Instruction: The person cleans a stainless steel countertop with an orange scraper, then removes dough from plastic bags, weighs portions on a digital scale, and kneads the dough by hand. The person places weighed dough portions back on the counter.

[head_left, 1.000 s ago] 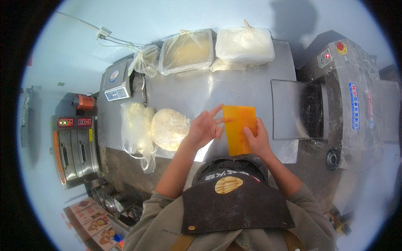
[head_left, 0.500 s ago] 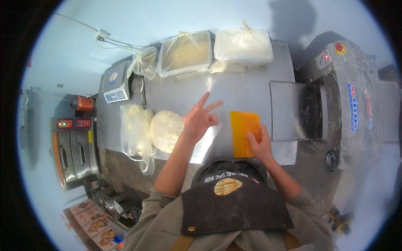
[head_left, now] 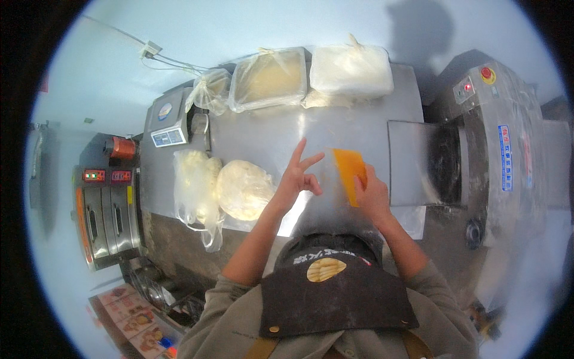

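Orange scraper pinched in the right hand

Head view: the scraper is held over the metal tabletop, its right side between thumb and fingers. It looks thin, light and fairly stiff, perhaps slick; that long side seems the best hold. The left hand, some fingers spread, grips nothing.

Looks like a bakery kitchen I'm standing in, tbh. The metal table in front of me has pale dough in plastic on it, a digital scale at its far left corner and plastic-wrapped tubs along its back edge. Steel oven with lit panels off its left end, bulky machine with a red button at its right.
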{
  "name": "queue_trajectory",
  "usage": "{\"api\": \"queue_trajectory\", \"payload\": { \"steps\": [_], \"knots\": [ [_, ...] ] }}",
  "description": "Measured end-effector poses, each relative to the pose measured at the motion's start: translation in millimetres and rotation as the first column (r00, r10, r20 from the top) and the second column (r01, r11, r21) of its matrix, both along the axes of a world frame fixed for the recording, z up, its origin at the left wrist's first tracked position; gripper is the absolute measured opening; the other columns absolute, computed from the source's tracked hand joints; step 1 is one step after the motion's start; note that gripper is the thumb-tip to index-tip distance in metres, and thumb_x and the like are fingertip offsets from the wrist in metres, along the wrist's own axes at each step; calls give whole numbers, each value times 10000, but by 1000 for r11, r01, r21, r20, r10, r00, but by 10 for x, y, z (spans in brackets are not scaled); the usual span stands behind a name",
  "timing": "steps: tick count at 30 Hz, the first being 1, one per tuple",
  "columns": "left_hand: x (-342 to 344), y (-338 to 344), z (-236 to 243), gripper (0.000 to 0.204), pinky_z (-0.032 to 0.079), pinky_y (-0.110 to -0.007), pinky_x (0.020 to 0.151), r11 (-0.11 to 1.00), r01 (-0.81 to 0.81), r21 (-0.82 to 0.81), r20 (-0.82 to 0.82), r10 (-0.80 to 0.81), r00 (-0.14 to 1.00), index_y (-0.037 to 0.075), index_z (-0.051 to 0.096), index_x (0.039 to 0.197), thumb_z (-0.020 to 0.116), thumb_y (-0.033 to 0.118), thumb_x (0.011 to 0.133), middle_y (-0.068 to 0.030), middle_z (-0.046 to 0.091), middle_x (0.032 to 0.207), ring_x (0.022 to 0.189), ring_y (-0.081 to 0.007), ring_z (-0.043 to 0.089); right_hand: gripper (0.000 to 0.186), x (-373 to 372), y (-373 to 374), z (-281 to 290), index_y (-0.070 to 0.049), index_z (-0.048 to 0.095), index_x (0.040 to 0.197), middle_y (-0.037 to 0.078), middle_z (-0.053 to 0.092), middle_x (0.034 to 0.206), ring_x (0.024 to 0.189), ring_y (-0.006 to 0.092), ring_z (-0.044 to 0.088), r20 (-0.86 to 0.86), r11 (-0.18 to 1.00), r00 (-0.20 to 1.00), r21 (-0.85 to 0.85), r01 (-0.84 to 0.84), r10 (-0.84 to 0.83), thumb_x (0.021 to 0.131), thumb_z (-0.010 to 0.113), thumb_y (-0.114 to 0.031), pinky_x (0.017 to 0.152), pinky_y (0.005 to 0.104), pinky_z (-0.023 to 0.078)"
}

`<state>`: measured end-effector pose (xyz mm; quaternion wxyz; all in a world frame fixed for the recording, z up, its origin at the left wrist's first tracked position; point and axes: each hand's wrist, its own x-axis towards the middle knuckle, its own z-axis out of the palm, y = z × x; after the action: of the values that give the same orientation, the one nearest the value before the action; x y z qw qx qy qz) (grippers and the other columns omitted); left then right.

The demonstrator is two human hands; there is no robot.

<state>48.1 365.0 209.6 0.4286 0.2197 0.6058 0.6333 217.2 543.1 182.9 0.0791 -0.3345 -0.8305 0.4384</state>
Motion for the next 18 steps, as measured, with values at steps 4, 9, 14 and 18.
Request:
{"api": "queue_trajectory", "payload": {
  "steps": [4, 9, 14, 18],
  "knots": [
    [-18, -105, -103, 1029, 602, -337, 765, 992, -51, 115, 96, 40, 995, 129, 9, 1698, 518, 695, 1006, -237, 481, 1583, 786, -208, 699, 358, 86, 23, -49, -26, 577, 1318, 252, 732, 1014, 907, 435, 741, -140, 1000, 990, 3, 23, -22, 1007, 646, -188, 761, 488, 581],
    [22, -58, -342, 979, 534, -424, 1031, 988, -155, 4, 212, 151, 966, 112, 73, 1693, 457, 712, 1022, -241, 498, 1569, 1135, -300, 688, 359, 184, -174, -62, -33, 584, 1322, 246, 732, 1012, 905, 424, 745, -214, 999, 976, 1, -42, 41, 1003, 657, -178, 747, 453, 582],
    [206, 17, -391, 836, 378, -473, 1187, 994, -106, 39, 225, 95, 970, 84, 191, 1676, 417, 617, 1073, -224, 576, 1476, 1324, -312, 581, 364, 198, -333, -101, -30, 573, 1314, 249, 728, 995, 898, 426, 745, -285, 990, 955, -85, -112, 83, 999, 666, -187, 743, 454, 580],
    [110, -33, -252, 823, 392, -480, 1169, 949, -298, 100, 481, 217, 850, 30, 301, 1625, 437, 613, 1061, -199, 634, 1337, 1283, -321, 582, 351, 227, -369, -187, -19, 563, 1284, 252, 729, 1019, 905, 425, 745, -197, 983, 980, -170, -69, 35, 1003, 660, -205, 759, 467, 576]
  ]
}}
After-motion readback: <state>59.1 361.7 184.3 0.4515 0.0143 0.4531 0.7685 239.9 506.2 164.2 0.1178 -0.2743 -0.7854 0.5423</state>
